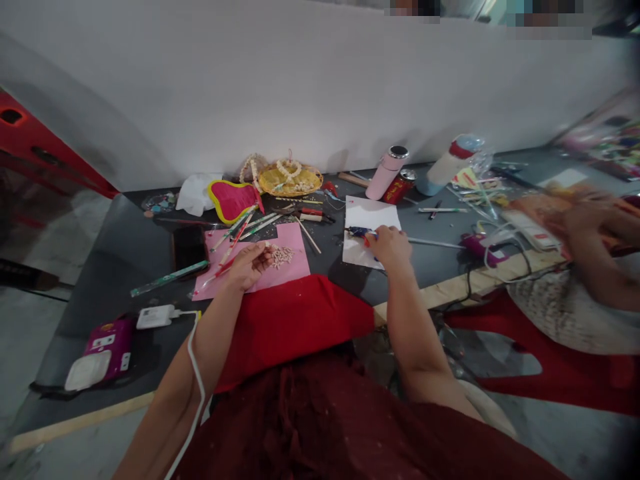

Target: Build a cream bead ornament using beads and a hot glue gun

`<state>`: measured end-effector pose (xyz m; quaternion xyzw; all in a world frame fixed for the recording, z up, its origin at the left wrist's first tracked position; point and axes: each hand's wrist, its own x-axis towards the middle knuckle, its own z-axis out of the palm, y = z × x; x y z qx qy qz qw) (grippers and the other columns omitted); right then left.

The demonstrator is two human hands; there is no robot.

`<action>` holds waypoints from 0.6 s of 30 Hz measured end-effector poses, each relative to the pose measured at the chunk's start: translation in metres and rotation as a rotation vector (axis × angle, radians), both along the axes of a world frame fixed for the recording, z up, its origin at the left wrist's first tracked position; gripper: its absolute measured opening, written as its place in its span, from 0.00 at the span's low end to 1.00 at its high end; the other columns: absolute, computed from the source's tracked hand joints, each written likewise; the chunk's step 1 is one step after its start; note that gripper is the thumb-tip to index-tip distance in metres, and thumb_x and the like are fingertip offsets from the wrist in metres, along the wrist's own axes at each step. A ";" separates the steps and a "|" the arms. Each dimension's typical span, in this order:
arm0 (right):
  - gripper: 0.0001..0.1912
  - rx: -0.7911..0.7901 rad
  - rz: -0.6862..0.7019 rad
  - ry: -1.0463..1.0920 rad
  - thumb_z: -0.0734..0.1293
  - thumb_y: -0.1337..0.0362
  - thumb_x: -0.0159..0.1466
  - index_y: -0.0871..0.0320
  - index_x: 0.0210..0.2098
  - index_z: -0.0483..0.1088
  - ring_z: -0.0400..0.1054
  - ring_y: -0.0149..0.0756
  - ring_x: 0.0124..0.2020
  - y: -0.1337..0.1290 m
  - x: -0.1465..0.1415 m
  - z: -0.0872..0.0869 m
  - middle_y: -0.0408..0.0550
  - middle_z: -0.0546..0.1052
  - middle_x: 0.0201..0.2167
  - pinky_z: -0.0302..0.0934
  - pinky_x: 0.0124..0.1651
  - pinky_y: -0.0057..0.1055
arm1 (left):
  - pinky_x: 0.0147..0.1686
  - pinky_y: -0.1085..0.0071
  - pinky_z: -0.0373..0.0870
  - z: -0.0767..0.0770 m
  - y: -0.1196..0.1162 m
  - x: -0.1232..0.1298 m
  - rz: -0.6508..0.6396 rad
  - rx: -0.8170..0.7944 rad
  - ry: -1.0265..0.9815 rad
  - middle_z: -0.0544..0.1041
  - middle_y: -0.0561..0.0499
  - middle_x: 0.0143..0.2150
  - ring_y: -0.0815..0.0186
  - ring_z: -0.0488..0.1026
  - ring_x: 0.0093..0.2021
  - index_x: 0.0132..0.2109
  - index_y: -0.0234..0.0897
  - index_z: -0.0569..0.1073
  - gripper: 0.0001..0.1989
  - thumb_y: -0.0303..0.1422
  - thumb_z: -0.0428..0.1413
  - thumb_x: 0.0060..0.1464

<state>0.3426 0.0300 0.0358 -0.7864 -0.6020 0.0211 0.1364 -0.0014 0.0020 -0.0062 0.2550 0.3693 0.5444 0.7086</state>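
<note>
My left hand (249, 265) is over a sheet of pink paper (293, 238), fingertips pinched together. Whatever lies between them is too small to make out. Right beside its fingers is a pile of small pale pieces (283, 257) on the paper. My right hand (393, 247) grips a blue glue gun (370, 235) with an orange trigger, its dark nozzle pointing left above a white sheet (373, 212). From behind that hand a long translucent stick (435, 243) runs to the right. Patterned strips in green and red (235, 240) lie close to my left hand.
At the back stand a yellow basket (291, 180), a pink flask (386, 173), a red can (400, 187) and a pale bottle (447, 167). A phone (189, 248) and purple device (107, 350) lie left. Another person's arm (595, 227) is at right.
</note>
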 end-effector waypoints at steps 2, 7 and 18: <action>0.14 0.092 0.188 0.019 0.60 0.60 0.62 0.60 0.44 0.70 0.65 0.49 0.47 -0.005 -0.025 0.005 0.60 0.73 0.43 0.58 0.47 0.39 | 0.29 0.77 0.73 0.000 0.000 0.000 -0.006 -0.007 0.005 0.77 0.46 0.32 0.74 0.71 0.26 0.33 0.30 0.75 0.06 0.30 0.58 0.50; 0.11 -0.010 0.662 0.165 0.59 0.66 0.63 0.54 0.42 0.70 0.68 0.38 0.42 -0.013 -0.104 0.000 0.49 0.74 0.42 0.59 0.46 0.32 | 0.29 0.77 0.72 0.002 0.000 0.000 -0.017 -0.015 0.019 0.76 0.47 0.31 0.74 0.71 0.26 0.34 0.30 0.75 0.07 0.31 0.59 0.50; 0.12 -0.164 0.624 -0.001 0.56 0.64 0.65 0.54 0.43 0.68 0.70 0.39 0.38 -0.004 -0.154 -0.034 0.50 0.72 0.44 0.61 0.36 0.31 | 0.29 0.78 0.72 -0.004 0.002 -0.001 -0.065 0.016 0.028 0.76 0.46 0.33 0.74 0.71 0.26 0.35 0.30 0.76 0.08 0.32 0.59 0.50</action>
